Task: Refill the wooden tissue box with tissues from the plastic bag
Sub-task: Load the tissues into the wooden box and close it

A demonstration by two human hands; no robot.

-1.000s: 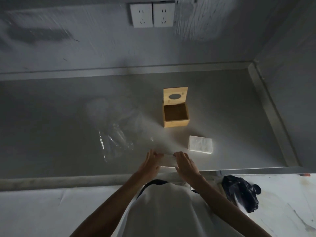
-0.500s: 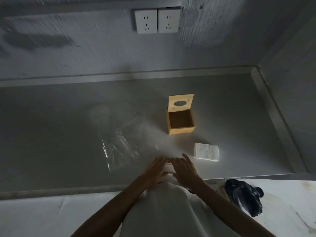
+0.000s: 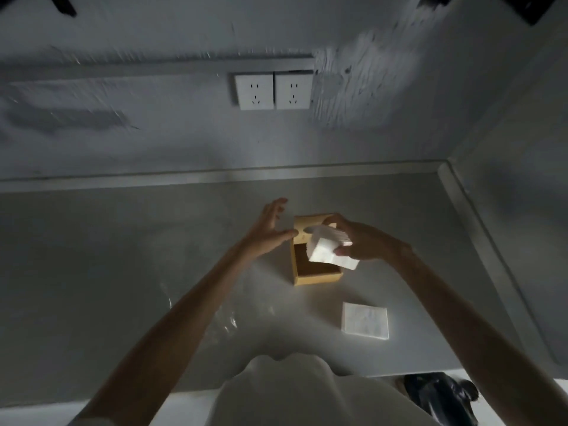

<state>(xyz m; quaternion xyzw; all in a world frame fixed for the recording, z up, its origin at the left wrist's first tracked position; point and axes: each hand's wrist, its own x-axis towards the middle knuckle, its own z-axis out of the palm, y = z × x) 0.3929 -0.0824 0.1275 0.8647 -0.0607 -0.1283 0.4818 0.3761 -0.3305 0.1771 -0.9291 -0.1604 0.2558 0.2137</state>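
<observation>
The wooden tissue box (image 3: 316, 276) stands open on the grey counter, its lid tilted up behind. My right hand (image 3: 365, 241) grips a white stack of tissues (image 3: 329, 252) tilted just above the box's opening. My left hand (image 3: 267, 230) hovers open at the box's left side, thumb near the lid. A second white stack of tissues (image 3: 365, 320) lies flat on the counter, nearer me and to the right. The clear plastic bag (image 3: 224, 321) lies crumpled on the counter, partly hidden by my left forearm.
The grey counter (image 3: 92, 272) ends at a back wall with two white sockets (image 3: 273, 91) and a raised edge on the right (image 3: 479, 229). A black object (image 3: 439, 398) sits on the floor at the lower right.
Both hands left the counter's front edge and rose to the box. My right hand now carries a tissue stack over the opening. The camera tilted upward.
</observation>
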